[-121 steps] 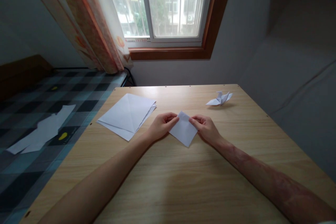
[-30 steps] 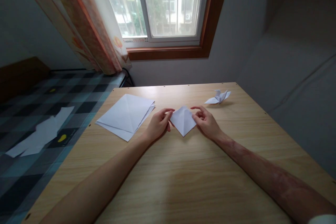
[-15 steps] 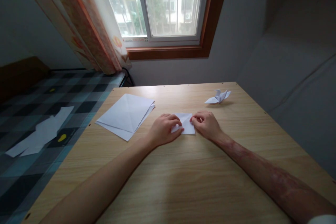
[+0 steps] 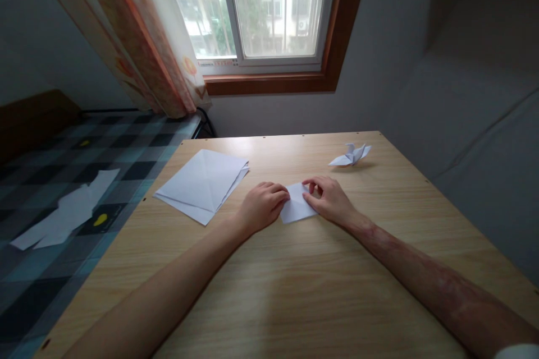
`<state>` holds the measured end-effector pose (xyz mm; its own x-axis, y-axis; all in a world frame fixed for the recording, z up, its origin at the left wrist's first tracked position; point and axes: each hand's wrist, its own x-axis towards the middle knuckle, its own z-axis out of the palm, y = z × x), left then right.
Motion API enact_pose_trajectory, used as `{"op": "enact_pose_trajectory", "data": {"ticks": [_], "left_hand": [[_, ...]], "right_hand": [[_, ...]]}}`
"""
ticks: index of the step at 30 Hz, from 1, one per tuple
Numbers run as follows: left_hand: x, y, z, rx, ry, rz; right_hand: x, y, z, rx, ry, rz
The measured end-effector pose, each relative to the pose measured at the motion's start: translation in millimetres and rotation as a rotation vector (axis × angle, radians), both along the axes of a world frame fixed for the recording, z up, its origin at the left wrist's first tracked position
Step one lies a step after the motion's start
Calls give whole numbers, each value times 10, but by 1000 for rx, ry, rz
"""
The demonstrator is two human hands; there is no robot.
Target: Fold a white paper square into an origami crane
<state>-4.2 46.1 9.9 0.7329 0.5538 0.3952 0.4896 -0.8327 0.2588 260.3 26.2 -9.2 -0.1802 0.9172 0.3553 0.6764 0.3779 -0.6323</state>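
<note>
A small white square of folded paper (image 4: 296, 205) lies on the table between my hands, turned slightly askew. My left hand (image 4: 264, 205) is closed at its left edge, the fingers bent together and the thumb mostly hidden. At the right edge, my right hand (image 4: 330, 197) grips the paper between a curled forefinger and the thumb. Beyond my right hand stands a white paper crane (image 4: 351, 155) with its wings spread. Left of my left hand rests a stack of larger white paper sheets (image 4: 206, 179), the top one creased.
The wooden table (image 4: 269, 291) reaches back towards the wall under a barred window (image 4: 278, 11). To the left is a bed with a checked cover (image 4: 138, 134), where white paper strips (image 4: 69, 210) lie. A patterned curtain (image 4: 143, 39) hangs beside the window.
The folded paper has turned at an angle and its near edge has come towards me. My left fingers have drawn together, and my right thumb and forefinger have shifted along the paper's edge.
</note>
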Motion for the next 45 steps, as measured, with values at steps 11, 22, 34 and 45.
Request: {"op": "enact_pose_trajectory", "data": {"ticks": [11,22,34,45], "left_hand": [[8,19,-27,-2,-35,38],[39,-59,30,-3,-17,76],[24,-37,64,-20,2,49],[25,-57,71,5,-4,55]], "right_hand": [[10,17,-85,92,-50,-154],[-13,14,-18,-32,145,-199],[-28,-2,-72,-138,479,-166],[-45,-27,-23,-121,380,-233]]}}
